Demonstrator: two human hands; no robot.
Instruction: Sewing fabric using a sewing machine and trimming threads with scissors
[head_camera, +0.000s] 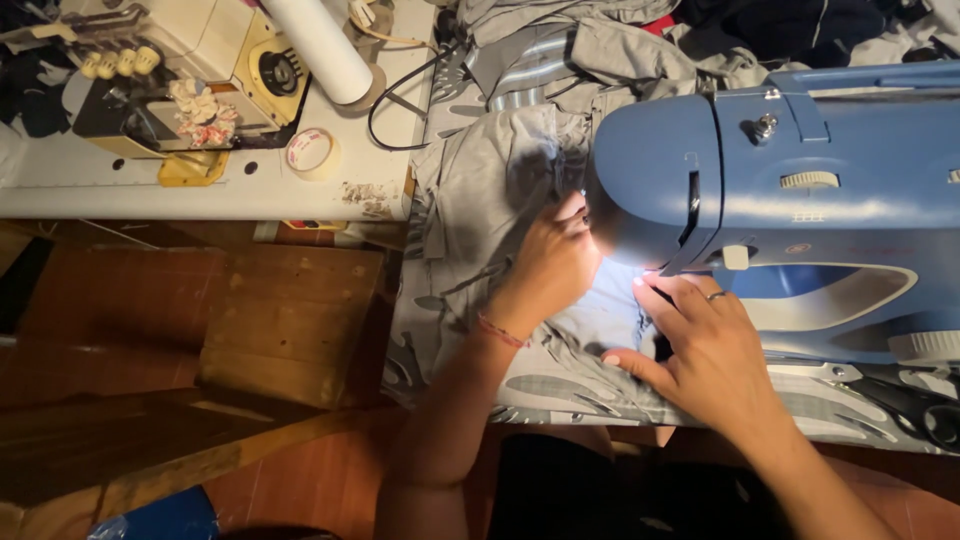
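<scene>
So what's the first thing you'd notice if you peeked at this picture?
The big blue sewing machine on the right, its lamp lighting the grey cloth beneath. Both hands press that cloth flat beside the needle area: left hand, right hand wearing a ring. At upper left sits a cream overlock machine on a white table.

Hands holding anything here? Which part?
Nothing gripped. Both hands press flat on the grey fabric under the blue sewing machine: left hand beside the lit needle area, right hand on the near fold.
</scene>
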